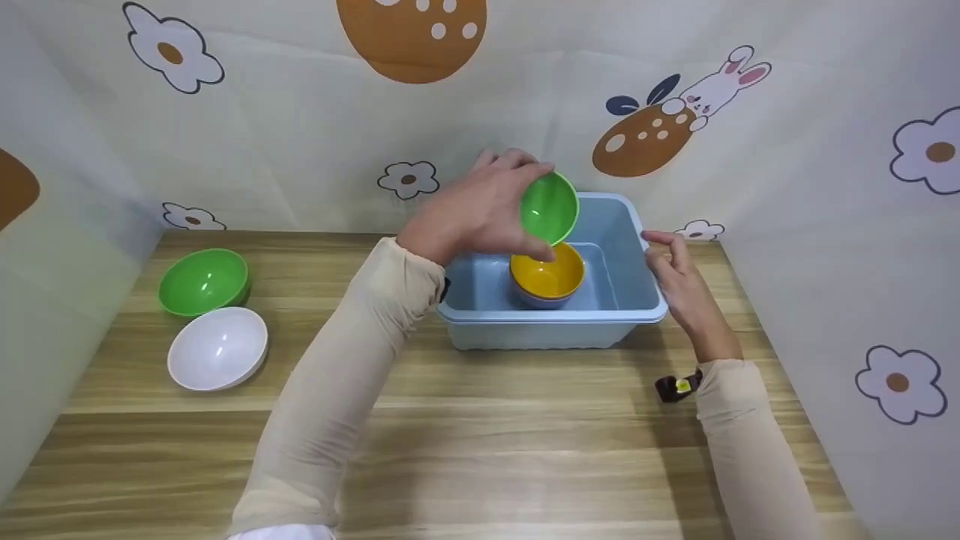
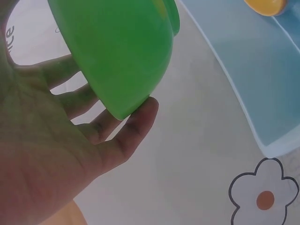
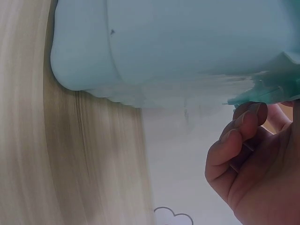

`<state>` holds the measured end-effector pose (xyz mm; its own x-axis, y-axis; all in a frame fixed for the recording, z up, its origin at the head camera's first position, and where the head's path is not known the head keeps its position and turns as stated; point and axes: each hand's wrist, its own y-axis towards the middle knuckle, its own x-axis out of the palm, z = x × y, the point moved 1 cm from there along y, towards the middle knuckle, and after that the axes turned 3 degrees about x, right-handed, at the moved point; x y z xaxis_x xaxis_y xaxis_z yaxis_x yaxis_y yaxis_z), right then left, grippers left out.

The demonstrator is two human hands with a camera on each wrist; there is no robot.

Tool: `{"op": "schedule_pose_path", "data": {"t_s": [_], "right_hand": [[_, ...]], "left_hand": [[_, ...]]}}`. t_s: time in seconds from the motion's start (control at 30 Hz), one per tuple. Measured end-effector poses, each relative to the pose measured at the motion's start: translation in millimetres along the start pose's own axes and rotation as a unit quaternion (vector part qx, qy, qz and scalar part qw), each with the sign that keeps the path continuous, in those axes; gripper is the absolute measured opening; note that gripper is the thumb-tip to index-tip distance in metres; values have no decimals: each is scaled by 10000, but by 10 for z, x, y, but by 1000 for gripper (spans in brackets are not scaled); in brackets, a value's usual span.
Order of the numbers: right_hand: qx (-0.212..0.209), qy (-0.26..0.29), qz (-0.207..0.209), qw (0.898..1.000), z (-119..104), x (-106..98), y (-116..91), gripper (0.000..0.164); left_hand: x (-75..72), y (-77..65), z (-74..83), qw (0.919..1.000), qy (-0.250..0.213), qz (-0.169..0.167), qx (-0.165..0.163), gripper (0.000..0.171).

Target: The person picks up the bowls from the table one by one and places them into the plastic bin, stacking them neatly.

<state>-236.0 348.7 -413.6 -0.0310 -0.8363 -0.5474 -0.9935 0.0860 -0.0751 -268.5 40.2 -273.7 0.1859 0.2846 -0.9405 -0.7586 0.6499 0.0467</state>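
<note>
Green bowl (image 1: 553, 210) is up in the left hand (image 1: 487, 210), raised above the blue bin (image 1: 555, 316) and tilted on its side, mouth toward the head camera. We read that hand as half spread, thumb and fingers curled in to pinch the rim; the left wrist view shows the palm off the bowl. Right hand (image 1: 682, 289) has its fingers bent at the bin's right rim and looks to be holding it (thumb contact is hidden from us). Yellow bowl (image 1: 547, 277) sits inside the bin, apparently nested in a paler one.

Risks, as we judge them: the pinch is only at the edge and the wall looks smooth, so the bowl could slip or swing. If let go at this tilt, it could knock the yellow bowl or land askew on it. A low pass might clip the bin wall, and a pull by the right hand could shift the bin under it. Second green bowl (image 1: 204, 281) and white bowl (image 1: 217, 349) lie well apart on the table (image 1: 525, 435), to the left, so we see little danger there.
</note>
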Motion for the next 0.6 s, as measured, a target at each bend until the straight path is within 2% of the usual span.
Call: {"op": "schedule_pose_path", "data": {"t_s": [0.6], "right_hand": [[5, -123, -29, 9999, -11, 4, 0, 50]], "left_hand": [[147, 171, 11, 9999, -44, -101, 122, 99]]}}
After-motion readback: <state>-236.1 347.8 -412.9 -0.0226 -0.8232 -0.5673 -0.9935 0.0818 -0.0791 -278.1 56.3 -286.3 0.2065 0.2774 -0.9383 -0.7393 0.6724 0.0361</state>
